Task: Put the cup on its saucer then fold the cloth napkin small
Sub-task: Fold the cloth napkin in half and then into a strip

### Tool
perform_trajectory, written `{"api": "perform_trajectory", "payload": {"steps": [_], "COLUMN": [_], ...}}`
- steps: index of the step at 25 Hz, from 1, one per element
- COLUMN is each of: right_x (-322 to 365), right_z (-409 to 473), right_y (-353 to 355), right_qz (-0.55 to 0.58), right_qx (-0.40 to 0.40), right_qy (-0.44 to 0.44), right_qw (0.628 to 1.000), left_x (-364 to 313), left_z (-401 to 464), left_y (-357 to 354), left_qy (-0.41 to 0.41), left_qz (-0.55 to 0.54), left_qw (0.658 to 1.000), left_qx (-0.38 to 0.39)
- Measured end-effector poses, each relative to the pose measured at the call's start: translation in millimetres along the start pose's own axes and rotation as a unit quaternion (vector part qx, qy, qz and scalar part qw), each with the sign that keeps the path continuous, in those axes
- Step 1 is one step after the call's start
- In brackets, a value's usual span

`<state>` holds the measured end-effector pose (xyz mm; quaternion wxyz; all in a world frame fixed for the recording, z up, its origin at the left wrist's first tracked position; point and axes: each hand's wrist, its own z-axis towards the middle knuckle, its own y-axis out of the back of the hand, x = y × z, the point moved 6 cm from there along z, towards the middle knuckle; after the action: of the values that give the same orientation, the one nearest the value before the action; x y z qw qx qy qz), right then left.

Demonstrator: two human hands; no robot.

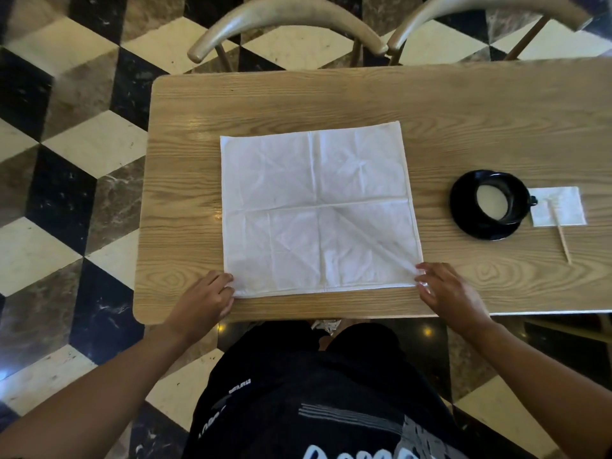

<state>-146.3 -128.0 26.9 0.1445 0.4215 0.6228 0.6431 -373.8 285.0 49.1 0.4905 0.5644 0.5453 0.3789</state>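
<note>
So the cup [495, 201] is already sitting on its saucer [477, 223] over on the right side of the counter [331, 91], handle pointing right, something pale and milky inside. That half of the job looks done to me, and parking it well apart from the cloth makes sense: nothing to knock over while folding.

The cloth napkin [318, 207] is spread flat and fully open in the middle of the counter, near edge running just inside the counter's near edge. You can see creases crossing it in a grid plus a diagonal one heading to the near right corner, so there are ready-made fold lines to follow.

Left hand [205, 299] is at the near left corner, fingers [222, 280] curled in together and gripping the corner as far as I can tell; whether the thumb is under the cloth I can't see. Right hand [447, 293] is at the near right corner, fingers [422, 270] a bit spread with the tips pinching the corner, and the fabric bunches up a little there. Holding both near corners is the obvious setup for carrying that edge over to the far edge for a first half fold, I'd guess.

Also there: a small paper napkin [563, 202] with a wooden stir stick [561, 233] across it, just right of the saucer, and two chairs [284, 24] at the far side.
</note>
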Motion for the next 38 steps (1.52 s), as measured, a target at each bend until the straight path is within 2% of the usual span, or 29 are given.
{"api": "perform_trajectory", "payload": {"steps": [5, 9, 13, 18, 21, 25, 27, 30, 34, 38], "right_x": [8, 11, 19, 43, 44, 37, 32, 19, 0, -16], "right_z": [9, 11, 13, 22, 27, 37, 46, 62, 99, 136], "right_y": [9, 20, 36, 56, 69, 80, 84, 85, 77, 70], "right_qz": [0.007, 0.025, 0.037, 0.050, 0.095, 0.158, 0.179, 0.240, 0.354, 0.447], "right_qx": [-0.022, -0.036, -0.046, -0.064, -0.084, -0.109, -0.120, -0.140, -0.143, -0.124], "right_qy": [-0.019, -0.003, -0.026, -0.021, -0.116, -0.268, -0.326, -0.377, -0.389, -0.382], "right_qw": [1.000, 0.999, 0.998, 0.996, 0.985, 0.944, 0.921, 0.884, 0.838, 0.799], "left_x": [3, 5, 16, 30, 41, 56, 71, 93, 113, 129], "left_z": [2, 8, 4, -2, 1, 14, 21, 30, 53, 76], "left_y": [-1, 15, 32, 44, 49, 64, 66, 64, 66, 66], "left_qy": [0.029, 0.109, 0.181, 0.158, 0.138, 0.151, 0.219, 0.322, 0.390, 0.416], "left_qz": [-0.001, -0.056, -0.128, -0.168, -0.211, -0.282, -0.331, -0.415, -0.491, -0.533], "left_qw": [0.999, 0.992, 0.974, 0.973, 0.967, 0.945, 0.914, 0.847, 0.773, 0.725], "left_qx": [0.016, -0.028, -0.044, -0.031, -0.031, -0.072, -0.080, -0.081, -0.101, -0.128]}}
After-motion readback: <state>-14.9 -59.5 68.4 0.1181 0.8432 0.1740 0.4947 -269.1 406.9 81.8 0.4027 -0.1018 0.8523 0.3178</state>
